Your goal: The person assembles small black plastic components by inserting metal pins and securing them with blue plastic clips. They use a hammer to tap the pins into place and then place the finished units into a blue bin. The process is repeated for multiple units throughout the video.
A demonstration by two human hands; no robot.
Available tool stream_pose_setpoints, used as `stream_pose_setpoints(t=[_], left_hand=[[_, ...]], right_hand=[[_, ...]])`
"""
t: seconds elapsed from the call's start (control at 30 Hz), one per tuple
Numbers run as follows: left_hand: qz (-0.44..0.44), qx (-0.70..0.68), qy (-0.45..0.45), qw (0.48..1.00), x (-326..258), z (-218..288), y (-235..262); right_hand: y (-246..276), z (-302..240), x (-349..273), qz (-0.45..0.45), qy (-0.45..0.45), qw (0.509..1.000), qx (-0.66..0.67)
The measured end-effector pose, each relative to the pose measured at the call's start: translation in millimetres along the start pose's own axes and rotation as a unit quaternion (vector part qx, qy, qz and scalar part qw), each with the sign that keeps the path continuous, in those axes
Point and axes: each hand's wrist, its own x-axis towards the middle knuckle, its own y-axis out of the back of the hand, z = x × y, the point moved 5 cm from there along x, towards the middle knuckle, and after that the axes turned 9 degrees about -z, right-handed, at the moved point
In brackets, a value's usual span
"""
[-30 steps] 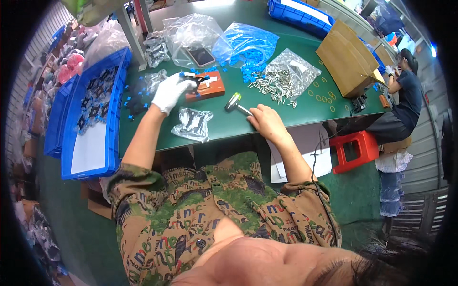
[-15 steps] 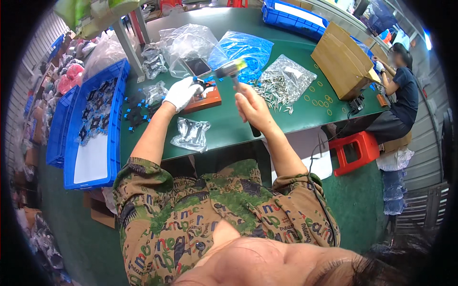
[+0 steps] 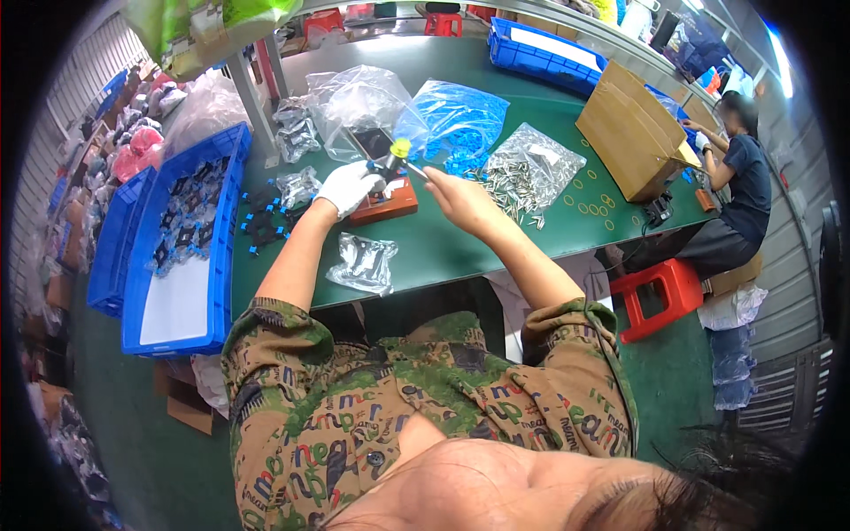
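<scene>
My right hand (image 3: 459,199) is closed round the handle of a hammer (image 3: 401,149) with a yellow face. The hammer head is low over the left end of a reddish-brown block (image 3: 396,201) on the table. My left hand (image 3: 348,188), in a white glove, rests at that block, its fingers closed on a small black part (image 3: 375,166) that is mostly hidden by glove and hammer. Whether the hammer touches the part I cannot tell. In front of the block lies a clear bag with a dark part inside (image 3: 363,264). Right of it is a heap of small metal pins (image 3: 518,190) with a clear bag.
Black parts with blue tips (image 3: 264,221) lie left. A blue crate (image 3: 226,292) holds more. Behind are clear bags (image 3: 363,97) and a bag of blue pieces (image 3: 460,115). A cardboard box (image 3: 633,133) and yellow rings (image 3: 591,208) are right; a co-worker (image 3: 744,177) sits beyond.
The hammer has come down and left from its raised position to the block, my right hand moving with it. My left hand stays at the block. The whole view has shifted slightly.
</scene>
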Motion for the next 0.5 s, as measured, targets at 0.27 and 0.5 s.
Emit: stream_pose_setpoints(t=[0.27, 0.5], left_hand=[[-0.032, 0.014, 0.008, 0.999, -13.3, 24.3, 5.8], [-0.009, -0.149, 0.002, 0.989, -5.9, 5.8, 3.8]], right_hand=[[53.6, -28.1, -9.0, 0.136, -0.01, 0.979, 0.149], [38.3, -22.0, -19.5, 0.143, 0.002, 0.977, 0.159]])
